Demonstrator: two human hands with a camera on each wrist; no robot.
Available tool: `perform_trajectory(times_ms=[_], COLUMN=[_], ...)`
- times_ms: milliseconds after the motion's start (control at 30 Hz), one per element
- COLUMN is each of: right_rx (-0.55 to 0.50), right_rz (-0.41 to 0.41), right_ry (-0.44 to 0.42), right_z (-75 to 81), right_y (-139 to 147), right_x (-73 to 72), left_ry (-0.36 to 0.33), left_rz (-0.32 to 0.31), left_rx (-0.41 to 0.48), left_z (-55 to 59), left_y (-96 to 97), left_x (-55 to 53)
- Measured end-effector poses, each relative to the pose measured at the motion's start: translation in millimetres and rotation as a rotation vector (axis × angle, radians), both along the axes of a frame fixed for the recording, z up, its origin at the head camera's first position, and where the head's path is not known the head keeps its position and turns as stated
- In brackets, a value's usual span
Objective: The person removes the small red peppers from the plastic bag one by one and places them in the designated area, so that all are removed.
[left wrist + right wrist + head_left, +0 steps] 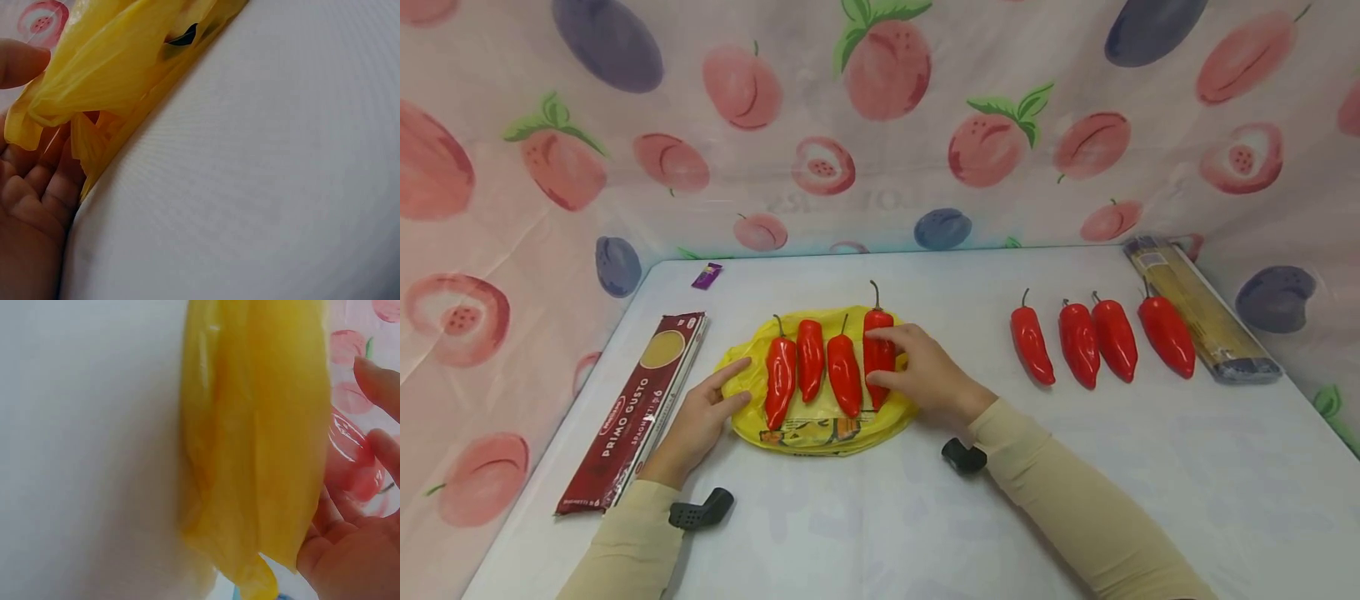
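A yellow plastic bag [820, 429] lies flat on the white table, with several red peppers in a row on it. The rightmost pepper [877, 354] has its stem pointing away. My right hand [928, 371] is beside that pepper, thumb and forefinger spread over it; in the right wrist view a fingertip is right at the red pepper [350, 456] and the lower fingers lie by the bag [256, 425]. At the bag's left edge rests my left hand [700, 421], thumb and fingers apart; the left wrist view shows its fingers partly behind the bag's folds [106, 69].
More red peppers [1115, 339] lie in a row at the right, next to a clear pack of spaghetti [1202, 308]. A dark red spaghetti pack [636, 408] is at the left. A small purple wrapper [707, 276] lies at the back left, before the fruit-printed curtain [880, 150].
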State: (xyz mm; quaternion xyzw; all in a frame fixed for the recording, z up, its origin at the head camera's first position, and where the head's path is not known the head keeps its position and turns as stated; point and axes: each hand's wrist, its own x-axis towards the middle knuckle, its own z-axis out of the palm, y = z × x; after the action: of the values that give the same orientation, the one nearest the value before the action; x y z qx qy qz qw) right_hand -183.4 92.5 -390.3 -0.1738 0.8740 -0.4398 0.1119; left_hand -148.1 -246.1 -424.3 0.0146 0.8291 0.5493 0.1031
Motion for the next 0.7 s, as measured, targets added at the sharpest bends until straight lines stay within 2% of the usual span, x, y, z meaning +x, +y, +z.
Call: perform_trajectory(times_ms=[200,367,700], right_rx=[-0.043,-0.065,0.090], right_rz=[-0.015,-0.028,-0.085], right_ry=[0.082,0.113,0.158], right_z=[11.7,22.5,37.6], right_y=[7,23,75], right_x=[-2.8,-1.1,4.1], left_ry=[0.013,0.022,0.011], left_rz=[0.003,-0.004,-0.008], left_rx=[-0.003,0.021,0.026], left_z=[0.1,-0.8,-0.3], left_y=[0.6,1.5,-0.3], left_x=[0.2,0.4,0.8])
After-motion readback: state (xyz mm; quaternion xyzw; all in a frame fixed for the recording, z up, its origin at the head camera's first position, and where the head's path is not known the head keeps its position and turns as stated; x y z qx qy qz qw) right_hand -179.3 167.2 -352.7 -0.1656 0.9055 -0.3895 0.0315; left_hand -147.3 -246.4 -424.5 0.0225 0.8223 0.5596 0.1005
